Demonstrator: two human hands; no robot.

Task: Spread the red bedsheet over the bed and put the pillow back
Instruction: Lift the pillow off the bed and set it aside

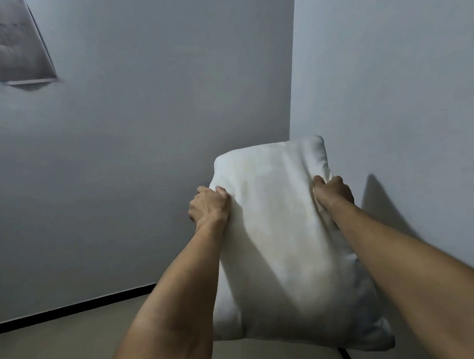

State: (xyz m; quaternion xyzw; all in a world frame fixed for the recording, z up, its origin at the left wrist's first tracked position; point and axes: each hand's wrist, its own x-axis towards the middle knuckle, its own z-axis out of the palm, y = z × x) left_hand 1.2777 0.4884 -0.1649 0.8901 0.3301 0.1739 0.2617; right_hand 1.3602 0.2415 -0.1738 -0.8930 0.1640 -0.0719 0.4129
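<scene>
The white pillow (pixel 284 232) is held off the ground by 2 hands, in front of the corner where 2 pale walls (pixel 142 130) meet. Its long axis runs near to far, with the far short edge raised toward the corner and the near end hanging lower. The left hand (pixel 208 206) grips the left long edge, fingers curled into the fabric; the right hand (pixel 333 190) grips the right long edge opposite it. A beige area (pixel 59 346) lies below; bed or floor cannot be told. A grey panel (pixel 16 43) hangs far left.
</scene>
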